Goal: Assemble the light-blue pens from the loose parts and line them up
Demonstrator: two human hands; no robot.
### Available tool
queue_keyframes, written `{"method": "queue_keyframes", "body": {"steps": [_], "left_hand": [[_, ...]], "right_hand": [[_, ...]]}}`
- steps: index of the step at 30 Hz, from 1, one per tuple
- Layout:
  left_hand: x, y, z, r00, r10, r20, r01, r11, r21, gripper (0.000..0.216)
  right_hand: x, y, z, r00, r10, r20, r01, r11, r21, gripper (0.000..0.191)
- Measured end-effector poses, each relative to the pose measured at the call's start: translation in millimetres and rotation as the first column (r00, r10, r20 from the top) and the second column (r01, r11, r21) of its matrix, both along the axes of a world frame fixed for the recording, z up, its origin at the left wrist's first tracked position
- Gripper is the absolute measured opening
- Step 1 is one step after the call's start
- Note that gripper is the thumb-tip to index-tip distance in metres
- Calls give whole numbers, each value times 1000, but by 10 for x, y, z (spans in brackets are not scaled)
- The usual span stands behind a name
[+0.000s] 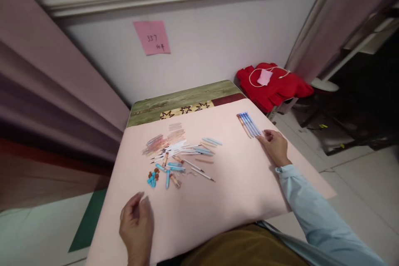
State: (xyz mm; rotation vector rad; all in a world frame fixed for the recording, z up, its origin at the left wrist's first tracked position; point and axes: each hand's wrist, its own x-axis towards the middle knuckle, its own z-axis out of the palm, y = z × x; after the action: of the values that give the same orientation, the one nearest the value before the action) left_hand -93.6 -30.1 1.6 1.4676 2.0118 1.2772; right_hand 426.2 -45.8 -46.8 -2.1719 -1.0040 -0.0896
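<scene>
Readable writing: pink note (152,37) on the white wall (202,41) says "357", two handwritten characters below, too small to be sure of. Second pink note (264,77) sits on red cloth (274,93) by the table's far right corner, white cable (251,79) looped around it; text not legible. Pen markings too small to read.

Pen row (247,124): right side of pink table cover (218,203), side by side, one brown, rest blue. Right hand (276,147) at its near end, fingers half bent, thumb forward; can't tell if it touches or pinches anything. Left hand (136,220) loosely curled, slight gap at the fingertips, nothing visible in it, nearest the blue and brown small parts (152,177).

Loose stuff between the hands: white refills (177,147) with dark tips, overlapping; blue and brown barrels (167,178) strewn in front. Purple curtain (71,62) hangs close on the left.
</scene>
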Motion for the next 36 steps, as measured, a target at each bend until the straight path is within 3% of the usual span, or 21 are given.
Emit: {"method": "queue_keyframes", "body": {"steps": [5, 11, 24, 31, 36], "left_hand": [[-36, -18, -47, 1000, 16, 27, -16, 1000, -3, 39], [11, -8, 23, 999, 3, 42, -4, 1000, 21, 37], [-18, 14, 1, 988, -105, -110, 113, 991, 68, 30], [-78, -73, -91, 994, -101, 37, 98, 992, 81, 28], [-205, -41, -180, 962, -48, 269, 37, 998, 48, 31]], "right_hand": [[-6, 11, -39, 1000, -20, 4, 20, 1000, 20, 48], [-17, 15, -23, 1000, -27, -5, 27, 999, 24, 52], [-44, -51, 65, 1000, -25, -8, 25, 1000, 3, 52], [-30, -114, 50, 995, -53, -79, 56, 998, 37, 51], [-151, -166, 140, 962, -140, -236, 187, 964, 191, 52]]}}
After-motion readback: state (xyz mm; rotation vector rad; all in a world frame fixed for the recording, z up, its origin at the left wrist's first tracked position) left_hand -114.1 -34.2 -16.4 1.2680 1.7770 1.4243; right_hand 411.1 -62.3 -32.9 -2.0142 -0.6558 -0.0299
